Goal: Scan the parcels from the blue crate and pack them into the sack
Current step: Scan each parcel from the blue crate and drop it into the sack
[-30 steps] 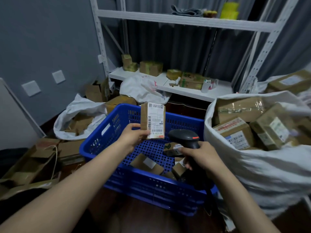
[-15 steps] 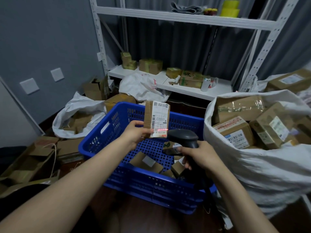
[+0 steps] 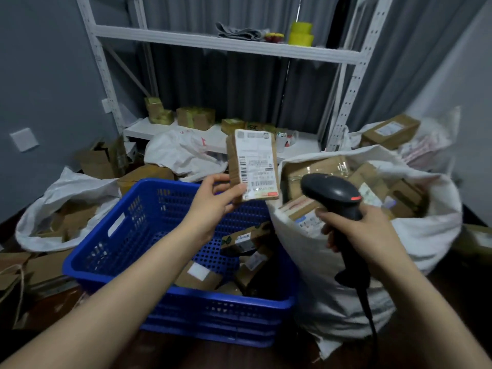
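My left hand (image 3: 213, 202) pinches a small cardboard parcel (image 3: 254, 166) by its lower left corner, held upright with its white barcode label facing me, above the far right corner of the blue crate (image 3: 125, 235). My right hand (image 3: 364, 235) grips a black barcode scanner (image 3: 332, 194) by its handle, its head just right of the parcel, in front of the white sack (image 3: 332, 275). The sack stands at the right, filled with several labelled boxes. Several small parcels (image 3: 199, 276) lie on the crate's floor at its right side.
A second white sack (image 3: 80, 187) with boxes slumps left of the crate. Flattened cardboard (image 3: 29, 267) lies on the floor at far left. A white metal rack (image 3: 229, 46) stands behind, its low shelf carrying taped boxes. More parcels are piled at the far right behind the sack.
My left hand has carried the parcel up and right toward the sack. The red scan line seen on its label half a second ago is gone. The scanner has risen and shifted right.
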